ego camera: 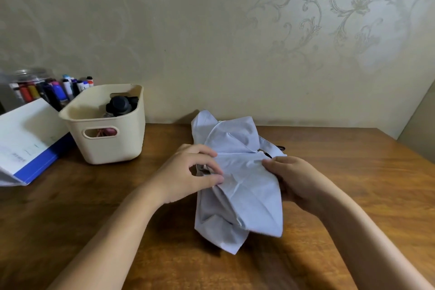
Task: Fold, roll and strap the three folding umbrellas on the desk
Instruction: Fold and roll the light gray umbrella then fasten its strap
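Your single head view
You look forward and down from close above the brown wooden tabletop (pixel 364 172), facing the cream patterned wall (pixel 211 30) behind it.

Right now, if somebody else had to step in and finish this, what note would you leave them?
The left hand pinches the fabric of the pale blue umbrella at its left edge; the right hand grips its right edge.
The umbrella lies on the desk, canopy loosely gathered, not rolled or strapped.
The cream basket holds dark things, possibly other umbrellas; cannot tell their state.
To do: smooth the folds, roll, strap, then check the rest.
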